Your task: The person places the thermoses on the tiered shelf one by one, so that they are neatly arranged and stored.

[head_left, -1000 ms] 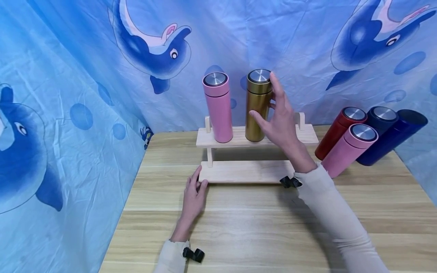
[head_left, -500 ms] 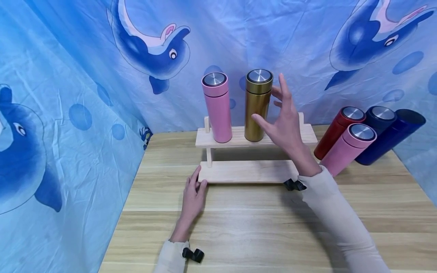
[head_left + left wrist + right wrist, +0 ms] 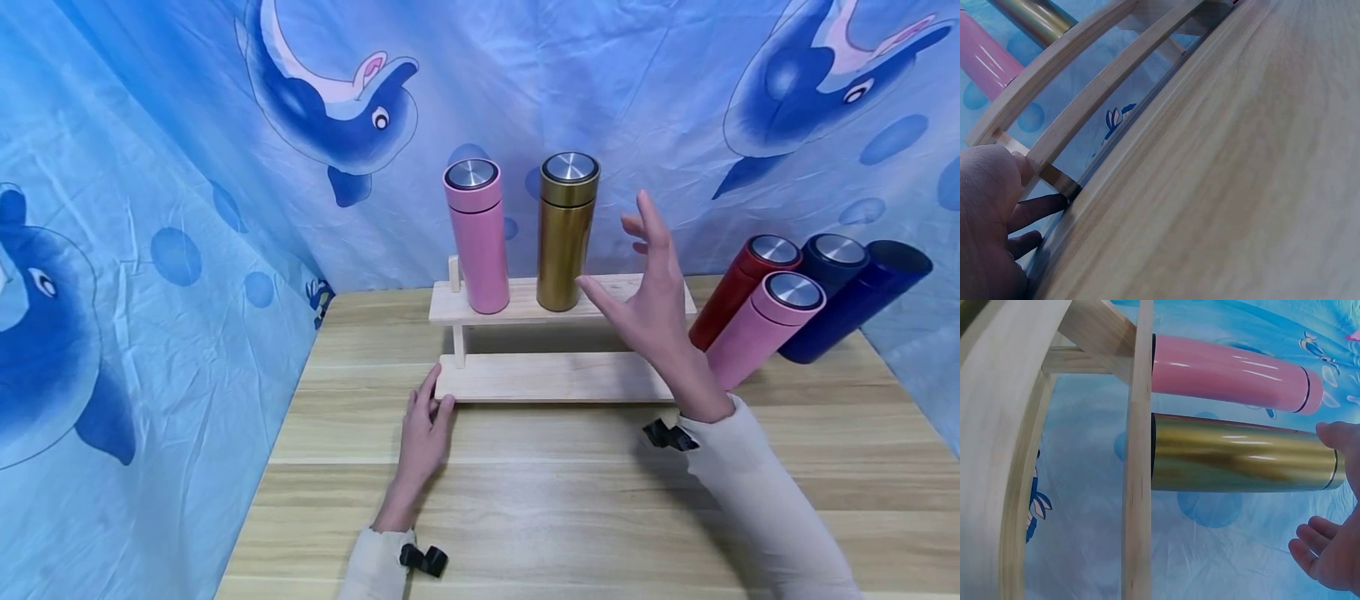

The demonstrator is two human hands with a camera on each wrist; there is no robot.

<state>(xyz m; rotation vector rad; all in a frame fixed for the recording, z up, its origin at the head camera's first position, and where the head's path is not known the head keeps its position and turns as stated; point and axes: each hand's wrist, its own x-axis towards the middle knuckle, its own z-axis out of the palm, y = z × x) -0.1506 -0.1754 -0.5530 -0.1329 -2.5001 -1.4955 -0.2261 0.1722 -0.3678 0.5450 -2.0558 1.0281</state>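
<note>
A two-tier wooden shelf (image 3: 555,377) stands on the table. My left hand (image 3: 424,437) grips the left end of its lower board, thumb at the front corner; the left wrist view shows fingers (image 3: 1038,211) at that end. On the upper board a pink thermos flask (image 3: 480,246) and a gold thermos flask (image 3: 566,250) stand upright, a gap between them. My right hand (image 3: 660,304) is spread to the right of the gold flask, holding nothing. In the right wrist view that hand (image 3: 1338,550) is apart from the gold flask (image 3: 1244,456).
At the right of the table (image 3: 525,500) stand a red flask (image 3: 738,287), a second pink flask (image 3: 768,329), a dark blue flask (image 3: 836,258) and a blue open-topped cylinder (image 3: 855,304), close together. A blue dolphin-print cloth (image 3: 637,92) hangs behind and at the left.
My right hand has let go of the gold flask and drawn away to the right. The flask stays standing on the upper board. My left hand has not moved.
</note>
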